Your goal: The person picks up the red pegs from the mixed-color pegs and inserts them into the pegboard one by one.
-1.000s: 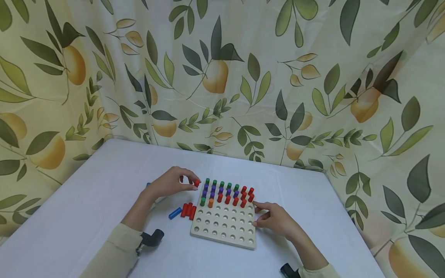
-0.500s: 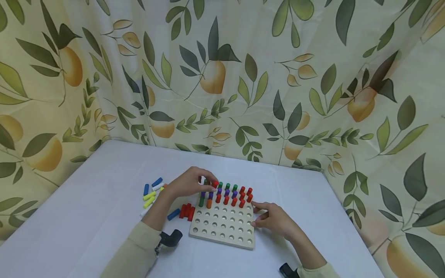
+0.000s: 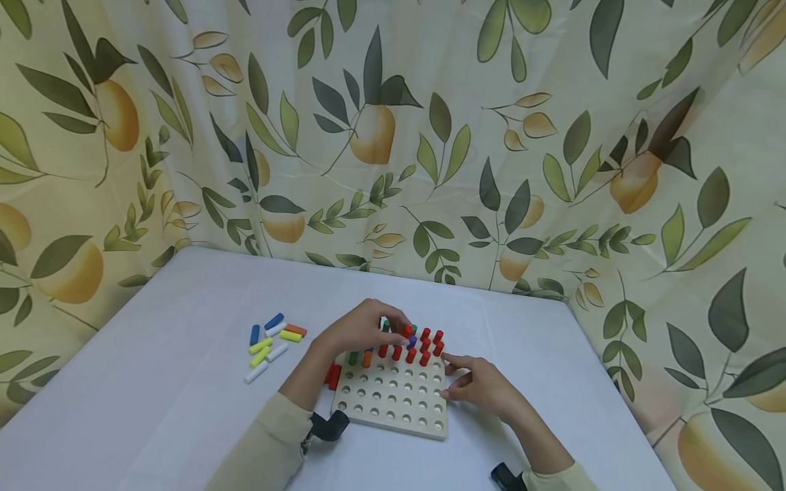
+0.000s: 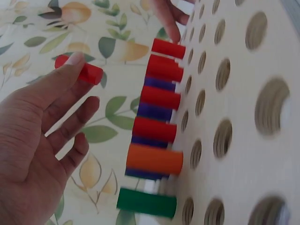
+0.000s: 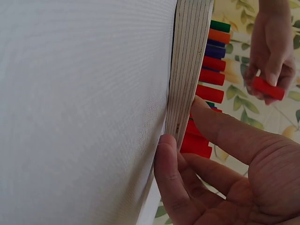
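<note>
Between thumb and fingers my left hand [image 3: 362, 327] pinches a red peg [image 4: 94, 74], held above the back rows of a wooden pegboard [image 3: 393, 413]. Clear of the board, this peg lies sideways in the left wrist view. Rows of green, purple, red and orange pegs [image 4: 154, 158] stand in the back part of the board; the front holes are bare. My right hand [image 3: 486, 387] grips the board's right edge [image 5: 191, 61], its thumb at the upper side and a fingertip low against the edge. In the head view the left hand hides some back pegs.
Several loose red pegs [image 3: 334, 376] lie against the board's left side, partly behind the left forearm. Farther left on the white table [image 3: 153, 382] is a scatter of blue, white, orange and yellow pegs [image 3: 260, 346]. A patterned curtain [image 3: 393, 136] hangs behind the table.
My left hand has moved right with the red peg, from the board's back left corner across the back rows. The right hand has stayed at the board's edge.
</note>
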Demonstrator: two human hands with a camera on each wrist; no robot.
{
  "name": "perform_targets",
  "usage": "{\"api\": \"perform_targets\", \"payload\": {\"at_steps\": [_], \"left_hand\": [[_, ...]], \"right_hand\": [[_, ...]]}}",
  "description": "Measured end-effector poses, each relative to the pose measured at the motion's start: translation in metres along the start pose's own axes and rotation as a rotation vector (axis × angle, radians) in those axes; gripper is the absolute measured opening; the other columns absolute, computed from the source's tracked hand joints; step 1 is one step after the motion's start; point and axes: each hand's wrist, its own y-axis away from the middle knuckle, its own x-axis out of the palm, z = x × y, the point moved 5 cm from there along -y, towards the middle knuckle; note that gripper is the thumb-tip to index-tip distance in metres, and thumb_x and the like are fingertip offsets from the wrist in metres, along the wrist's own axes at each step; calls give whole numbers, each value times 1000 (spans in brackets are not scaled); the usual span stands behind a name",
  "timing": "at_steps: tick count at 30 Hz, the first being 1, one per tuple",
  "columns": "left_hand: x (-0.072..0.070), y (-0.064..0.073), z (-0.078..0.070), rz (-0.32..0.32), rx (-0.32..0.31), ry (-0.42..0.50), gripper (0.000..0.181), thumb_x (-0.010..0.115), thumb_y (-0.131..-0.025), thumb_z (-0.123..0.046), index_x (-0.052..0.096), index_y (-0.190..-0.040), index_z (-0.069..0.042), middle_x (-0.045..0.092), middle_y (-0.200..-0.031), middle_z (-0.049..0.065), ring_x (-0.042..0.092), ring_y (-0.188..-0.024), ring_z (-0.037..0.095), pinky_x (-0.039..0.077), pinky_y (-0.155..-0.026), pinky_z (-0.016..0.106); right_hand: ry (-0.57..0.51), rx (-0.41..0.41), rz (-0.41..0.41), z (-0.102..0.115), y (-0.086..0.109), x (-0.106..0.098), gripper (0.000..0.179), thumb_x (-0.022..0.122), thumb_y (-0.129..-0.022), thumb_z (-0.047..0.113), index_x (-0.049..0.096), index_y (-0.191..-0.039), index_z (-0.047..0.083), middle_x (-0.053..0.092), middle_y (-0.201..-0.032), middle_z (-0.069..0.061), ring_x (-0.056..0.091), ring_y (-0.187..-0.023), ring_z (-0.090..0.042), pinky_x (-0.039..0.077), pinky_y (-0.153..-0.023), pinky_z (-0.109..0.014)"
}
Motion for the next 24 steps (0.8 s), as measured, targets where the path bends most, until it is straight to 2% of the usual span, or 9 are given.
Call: {"api": "perform_targets", "payload": {"at_steps": [7,12,16,20,24], "left_hand": [[13,-12,-5,2,-9,-2,21,80,-94,-18,78,-115,-16,71,-103,-14,62,-98,9,51,-87,33],[22,-20,-8,5,-17,7,22,79,-95,-19,78,-116,-14,71,-98,-13,62,-94,10,51,-85,32],[27,-23,-11,2,-24,0,19,79,-95,-19,79,-114,-16,69,-91,-15,61,-90,10,49,-81,31],[31,-25,-14,4,-54,9,19,79,-94,-17,79,-113,-17,70,-91,-16,60,-92,8,48,-86,33],[34,-28,-16,-5,-65,20,22,80,-94,-15,79,-115,-14,71,-95,-15,60,-95,8,47,-89,33]], "right_hand": [[19,-8,-6,0,-1,0,68,91,-80,15,63,-142,7,67,-108,1,60,-80,-17,51,-69,-34],[17,-8,-2,1,0,-1,68,91,-79,14,64,-141,6,66,-108,1,60,-80,-17,51,-69,-35],[16,-19,24,3,1,0,70,91,-79,13,63,-142,4,66,-109,0,60,-81,-17,52,-71,-34],[20,-23,36,5,3,-1,72,91,-78,13,61,-142,2,65,-110,-1,59,-82,-18,52,-71,-33],[25,-12,22,4,3,-1,70,91,-78,13,62,-142,4,65,-108,-1,59,-81,-17,52,-72,-33]]}}
